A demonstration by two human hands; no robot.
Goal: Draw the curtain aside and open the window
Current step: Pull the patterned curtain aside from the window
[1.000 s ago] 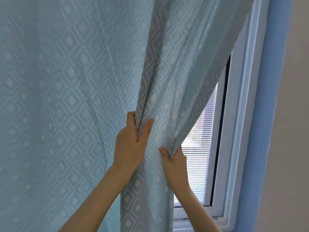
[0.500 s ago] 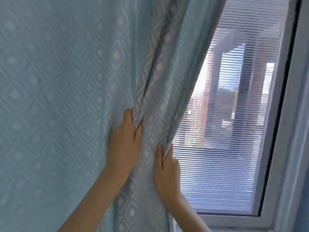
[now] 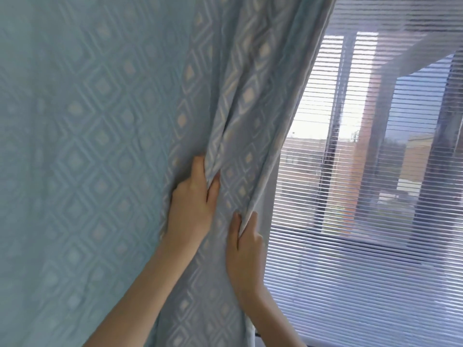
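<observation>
Your left hand [image 3: 193,206] grips a gathered fold of the pale blue curtain [image 3: 100,146], its fingers [image 3: 199,169] and thumb pinched closed on the cloth where several pleats bunch together. Your right hand [image 3: 246,249] sits lower and just beside it, clenched on the curtain's free edge, with the hem running down between thumb and fingers. The two hands are near each other but apart, with a strip of diamond-patterned fabric between them. Both forearms rise from the lower edge of the view.

The curtain covers the left and centre of the view and slants from upper right to lower centre, its edge drawn clear of the right-hand part of the window [image 3: 375,171]. There the glass is exposed behind a fine horizontal slatted blind [image 3: 363,284], through which you can see blurred buildings and posts outside. No window handle shows, and you cannot tell from this view whether the sash is open.
</observation>
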